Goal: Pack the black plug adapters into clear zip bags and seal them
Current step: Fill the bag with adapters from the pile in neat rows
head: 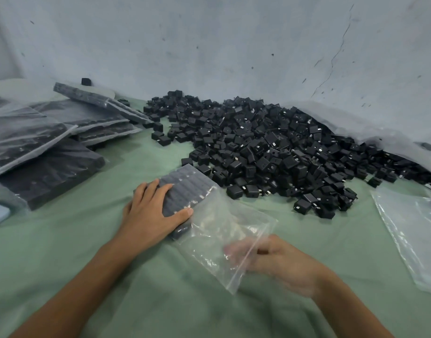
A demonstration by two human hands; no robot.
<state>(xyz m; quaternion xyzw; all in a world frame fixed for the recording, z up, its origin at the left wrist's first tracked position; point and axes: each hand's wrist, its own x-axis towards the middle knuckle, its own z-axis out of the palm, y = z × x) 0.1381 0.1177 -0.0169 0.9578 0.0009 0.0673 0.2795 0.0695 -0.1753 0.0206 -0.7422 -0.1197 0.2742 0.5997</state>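
Loose black plug adapters [270,147] piled on the green-covered counter [107,276]. Just in front of the pile: clear zip bag [224,230], with a tight adapter block [185,189] filling its end towards the pile. Left hand [151,211] lies flat on the block, fingers straight, pressing. Right hand [277,262] is blurred and looks curled round the bag's mouth end. Filled bags [51,137] stacked left of the pile, empty bags [416,230] right-front of it.
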